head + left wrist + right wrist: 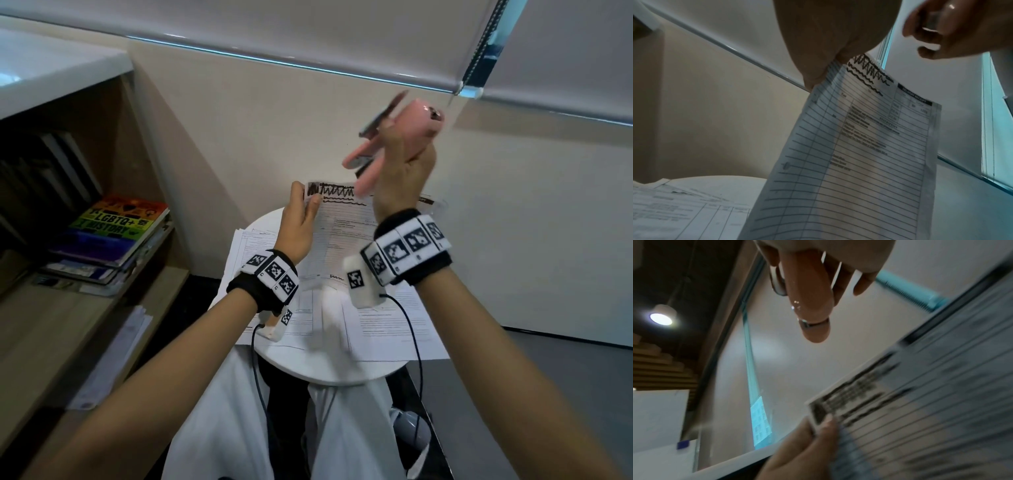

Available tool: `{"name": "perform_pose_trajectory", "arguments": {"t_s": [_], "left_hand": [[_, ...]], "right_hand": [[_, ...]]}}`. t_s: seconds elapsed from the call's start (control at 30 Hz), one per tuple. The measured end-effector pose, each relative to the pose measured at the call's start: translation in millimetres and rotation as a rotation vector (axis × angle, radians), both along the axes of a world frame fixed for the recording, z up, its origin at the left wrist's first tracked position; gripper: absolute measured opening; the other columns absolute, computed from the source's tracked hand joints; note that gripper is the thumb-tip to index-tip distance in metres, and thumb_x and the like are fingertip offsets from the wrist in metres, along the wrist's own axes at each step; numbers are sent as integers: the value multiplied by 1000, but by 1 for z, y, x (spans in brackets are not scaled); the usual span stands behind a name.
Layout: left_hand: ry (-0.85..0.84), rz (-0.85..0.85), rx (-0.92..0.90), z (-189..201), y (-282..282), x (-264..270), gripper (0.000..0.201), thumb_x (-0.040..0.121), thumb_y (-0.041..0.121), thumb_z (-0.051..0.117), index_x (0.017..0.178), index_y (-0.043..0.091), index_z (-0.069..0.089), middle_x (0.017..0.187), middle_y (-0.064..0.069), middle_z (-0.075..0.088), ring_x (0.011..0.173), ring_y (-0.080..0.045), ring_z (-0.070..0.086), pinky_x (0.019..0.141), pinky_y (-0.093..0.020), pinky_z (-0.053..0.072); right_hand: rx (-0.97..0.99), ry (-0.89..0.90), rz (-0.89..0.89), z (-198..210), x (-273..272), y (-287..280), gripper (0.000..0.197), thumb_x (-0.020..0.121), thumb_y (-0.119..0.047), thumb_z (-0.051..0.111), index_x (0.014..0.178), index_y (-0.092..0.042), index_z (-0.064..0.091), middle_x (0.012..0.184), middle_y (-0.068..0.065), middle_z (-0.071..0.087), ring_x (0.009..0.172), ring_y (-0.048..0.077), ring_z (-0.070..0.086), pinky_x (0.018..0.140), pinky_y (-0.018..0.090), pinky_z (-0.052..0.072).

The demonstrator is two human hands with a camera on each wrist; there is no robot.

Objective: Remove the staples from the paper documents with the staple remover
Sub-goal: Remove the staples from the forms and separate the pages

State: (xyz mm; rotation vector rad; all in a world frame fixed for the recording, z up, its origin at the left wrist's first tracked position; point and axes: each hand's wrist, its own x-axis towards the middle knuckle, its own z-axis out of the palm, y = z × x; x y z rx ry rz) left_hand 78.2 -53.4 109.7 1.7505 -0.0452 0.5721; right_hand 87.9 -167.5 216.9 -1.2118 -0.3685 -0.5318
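Note:
My left hand (pixel 301 212) pinches the top left corner of a printed form (pixel 342 233), raised upright over a small round white table (pixel 329 366). The left wrist view shows the same form (pixel 859 146), lined, with black scribbles across its top. My right hand (pixel 404 171) is lifted above the form's top edge and grips a pink staple remover (pixel 394 144), which is blurred. From the right wrist, the pink staple remover (pixel 809 301) points away from my palm, apart from the form (pixel 920 402) and the left hand (pixel 809 443). No staple can be made out.
More printed sheets (pixel 387 325) lie spread on the table beneath the raised form. A wooden shelf (pixel 68 308) with stacked books (pixel 113 233) stands at the left. A beige wall and a window blind (pixel 342 41) are behind the table. My lap in white cloth is below.

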Motion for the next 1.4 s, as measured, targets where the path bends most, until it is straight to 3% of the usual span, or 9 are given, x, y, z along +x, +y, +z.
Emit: {"name": "perform_pose_trajectory", "arguments": {"t_s": [0.13, 0.2, 0.4, 0.63, 0.8, 1.0, 1.07, 1.23, 1.4], "left_hand": [[-30, -8, 0, 0, -1, -1, 16, 102, 13, 37, 91, 5, 30, 67, 9, 44, 56, 2, 41, 57, -25, 36], [-56, -4, 5, -1, -2, -1, 16, 101, 10, 37, 89, 5, 29, 64, 9, 39, 51, 3, 38, 52, -19, 32], [-39, 4, 7, -5, 0, 3, 16, 100, 8, 38, 88, 6, 28, 65, 8, 39, 50, 3, 37, 51, -20, 30], [-23, 37, -43, -12, 1, 10, 22, 97, 4, 43, 84, 13, 28, 68, 7, 37, 53, 5, 37, 58, -24, 34], [-16, 56, -63, -13, 1, 10, 33, 97, 5, 44, 78, 25, 26, 70, 7, 37, 59, -2, 36, 59, -24, 35], [33, 27, 5, -23, 8, 9, 33, 94, 6, 52, 82, 25, 28, 70, 7, 43, 55, 6, 39, 55, -25, 35], [97, -12, 37, -35, 10, 6, 17, 93, 9, 54, 95, 12, 37, 80, -6, 55, 68, -6, 48, 63, -34, 43], [216, 63, -23, -53, 9, 1, 14, 95, 7, 51, 94, 0, 39, 72, 5, 50, 62, -6, 43, 58, -17, 37], [170, 115, -237, -47, 0, 2, 26, 94, 5, 53, 102, 11, 29, 86, -3, 65, 72, -14, 62, 62, -28, 53]], "right_hand": [[-117, 61, -93, -15, 17, 37, 22, 72, -40, 65, 77, -20, 59, 67, -5, 62, 58, 3, 61, 56, 23, 52], [-210, 85, -163, -29, 28, 46, 25, 67, -54, 61, 70, -29, 57, 63, -3, 62, 69, 22, 65, 61, 37, 56], [-337, 85, -233, -50, 42, 52, 43, 68, -59, 58, 70, -17, 64, 62, 6, 64, 81, 33, 63, 64, 45, 55], [-320, -30, -220, -44, 40, 60, 42, 73, -49, 58, 65, -8, 60, 54, 8, 59, 55, 33, 59, 53, 45, 51], [-324, -13, -204, -46, 40, 65, 31, 73, -49, 57, 67, -19, 56, 57, 6, 59, 61, 33, 59, 56, 46, 51], [-308, -73, -155, -44, 36, 68, 23, 72, -42, 58, 64, -21, 52, 53, -4, 52, 47, 14, 51, 45, 34, 45], [-349, -86, -145, -44, 36, 68, 20, 72, -43, 57, 64, -26, 50, 53, -9, 51, 47, 11, 51, 45, 29, 44], [-458, -93, -167, -38, 38, 62, 34, 74, -51, 57, 73, -17, 61, 59, -4, 54, 65, 34, 59, 63, 46, 52], [-330, -124, -302, -20, 53, 33, 46, 74, -56, 63, 82, -10, 69, 62, 1, 63, 74, 39, 63, 62, 49, 53]]}}
